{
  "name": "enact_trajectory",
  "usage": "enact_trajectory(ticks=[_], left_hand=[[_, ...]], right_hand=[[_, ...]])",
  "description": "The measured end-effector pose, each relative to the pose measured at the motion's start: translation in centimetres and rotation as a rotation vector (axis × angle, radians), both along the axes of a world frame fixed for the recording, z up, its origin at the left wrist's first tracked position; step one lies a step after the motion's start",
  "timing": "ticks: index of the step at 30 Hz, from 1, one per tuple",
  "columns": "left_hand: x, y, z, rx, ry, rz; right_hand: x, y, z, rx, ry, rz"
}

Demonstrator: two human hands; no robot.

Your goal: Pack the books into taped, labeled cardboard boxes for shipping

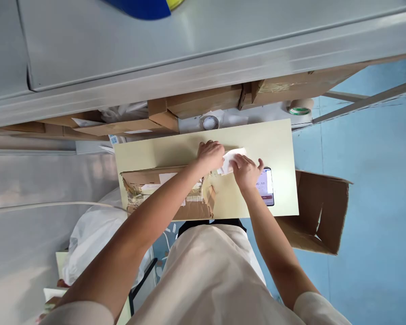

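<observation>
A small, thin white piece (227, 162), looking like folded paper or a flat packet, is between my two hands above the pale yellow table (274, 140). My left hand (211, 156) is closed, its fingers curled at the left edge of the white piece; what lies inside them is hidden. With thumb and fingers, my right hand (246, 171) pinches the right part of it, the little finger sticking out. Beside my right wrist lies a phone (264, 187) with a lit screen. An open cardboard box (198, 210) stands under my left forearm, partly hidden by it.
Behind the table stand several cardboard boxes (203, 101) below a grey metal ledge (203, 58). Tape rolls (210, 122) lie near them, one farther right (300, 107). An open carton (325, 207) is at the right, a white plastic bag (94, 239) at the left.
</observation>
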State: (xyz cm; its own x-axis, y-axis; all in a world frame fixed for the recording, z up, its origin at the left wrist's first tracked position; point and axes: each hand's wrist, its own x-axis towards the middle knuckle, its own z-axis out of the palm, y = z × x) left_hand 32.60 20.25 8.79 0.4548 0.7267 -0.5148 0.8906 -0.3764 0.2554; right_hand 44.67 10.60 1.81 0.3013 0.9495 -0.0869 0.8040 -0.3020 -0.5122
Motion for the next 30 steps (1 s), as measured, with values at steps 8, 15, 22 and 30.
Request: enact_trajectory(ticks=[8, 15, 22, 30], left_hand=[[-1.4, 1.9, 3.2, -0.023, -0.145, -0.125], [-2.6, 4.0, 5.7, 0.276, -0.187, 0.005], [0.5, 1.3, 3.6, 0.203, -0.226, -0.387], [1.2, 2.2, 0.6, 0.002, -0.132, -0.33]], right_hand=[[6.2, 3.0, 1.4, -0.022, 0.428, 0.419], [6.3, 5.0, 0.3, -0.162, 0.882, 0.497], [4.9, 4.8, 0.6, -0.083, 0.77, 0.51], [5.2, 4.2, -0.2, -0.214, 0.85, 0.359]])
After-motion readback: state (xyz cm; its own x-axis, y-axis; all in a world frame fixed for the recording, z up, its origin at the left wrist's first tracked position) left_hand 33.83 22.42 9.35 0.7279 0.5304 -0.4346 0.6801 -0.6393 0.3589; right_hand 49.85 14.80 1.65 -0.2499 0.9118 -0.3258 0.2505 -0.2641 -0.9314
